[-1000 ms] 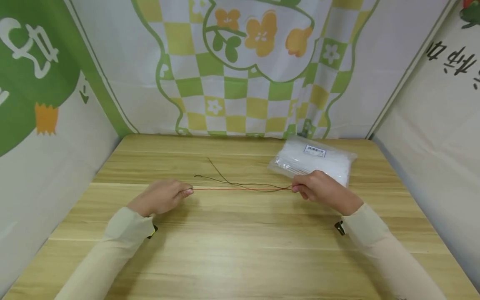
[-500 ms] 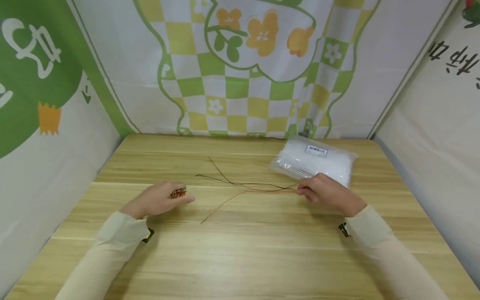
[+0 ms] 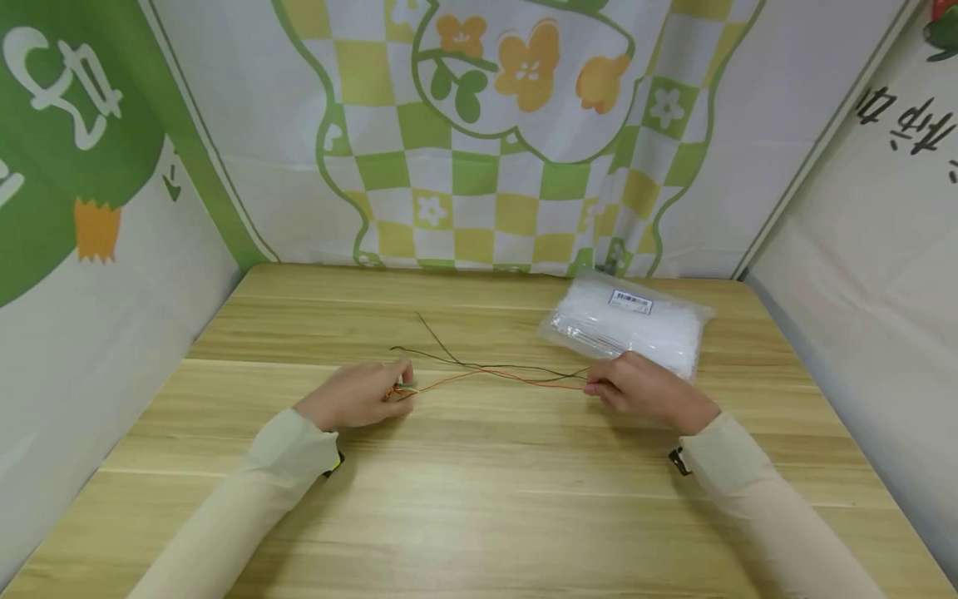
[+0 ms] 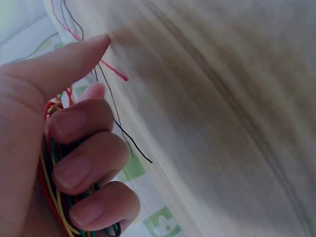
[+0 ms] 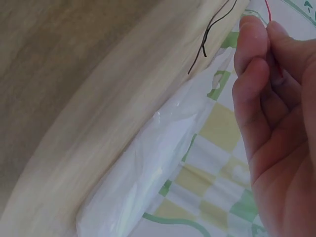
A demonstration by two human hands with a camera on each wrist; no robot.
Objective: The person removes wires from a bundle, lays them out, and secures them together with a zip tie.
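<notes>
My left hand [image 3: 359,393] holds a loose bundle of red, yellow, green and dark wires [image 4: 53,197], with several fingers curled round it against the palm. Its thumb is stretched out past the fingers, close to a thin red wire [image 4: 117,72]. Opposite, my right hand [image 3: 651,391] pinches a red wire [image 5: 268,11] between thumb and forefinger, and its short end hangs below the fingertips. Between the hands runs the red wire [image 3: 449,380], slack and bowed. Thin dark wires [image 3: 467,364] cross it on the table, their left ends loose.
A clear plastic bag [image 3: 632,324] of white contents with a barcode label lies at the back right, just behind my right hand. Printed cloth [image 3: 494,200] hangs behind the wooden table [image 3: 479,499], and further cloth walls stand at both sides.
The red wire was taut between both hands, then its left end lay loose when the left hand drew back and opened somewhat. Now the left hand has moved right, up to that wire.
</notes>
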